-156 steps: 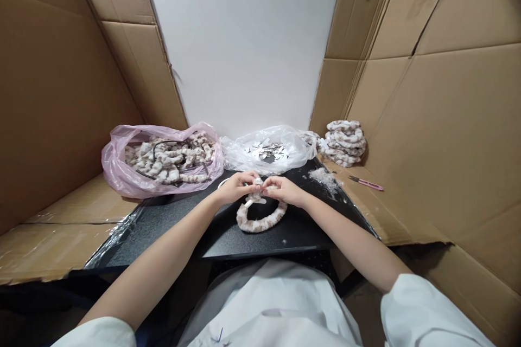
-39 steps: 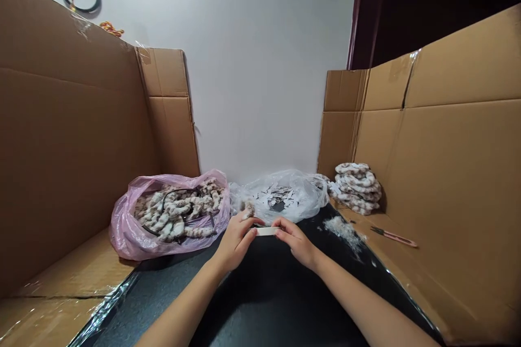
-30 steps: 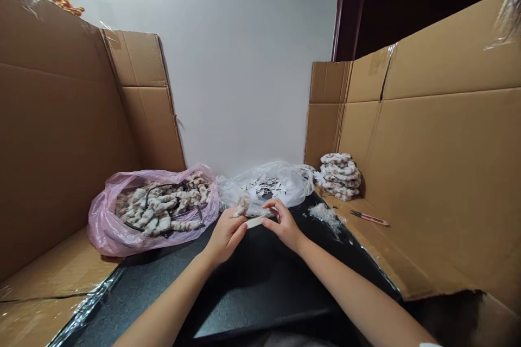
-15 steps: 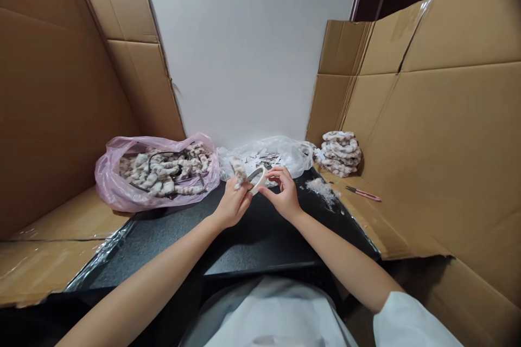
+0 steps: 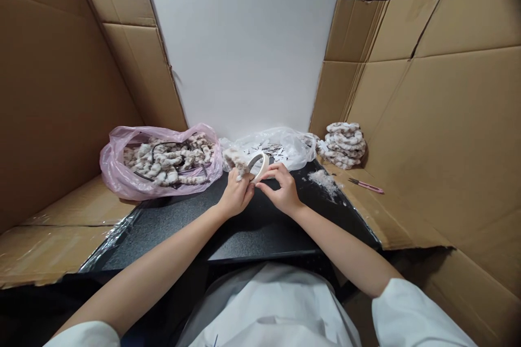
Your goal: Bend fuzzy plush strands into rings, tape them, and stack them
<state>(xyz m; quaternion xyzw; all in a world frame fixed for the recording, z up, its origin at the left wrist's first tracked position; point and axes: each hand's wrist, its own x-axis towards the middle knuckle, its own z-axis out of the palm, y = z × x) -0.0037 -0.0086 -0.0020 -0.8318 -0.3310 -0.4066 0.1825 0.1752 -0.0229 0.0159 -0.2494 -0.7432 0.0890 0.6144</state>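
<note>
A white roll of tape stands on edge between my two hands, above the black tabletop. My left hand is closed round a fluffy white-and-brown strip and the left side of the roll. The thumb and forefinger of my right hand are pinched together at the lower right of the roll; whether a tape end lies between them is too small to tell. Behind the hands lies a clear plastic bag with small dark and white scraps.
On the left, a pink plastic bag holds fluffy strips and dark bands. A stack of fluffy rings, pink-handled snips and loose fluff are on the right. Cardboard panels rise at both sides.
The view has tilted and shifted slightly. My right fingers have come down along the roll towards my left thumb, and the fluffy strip now leans further left.
</note>
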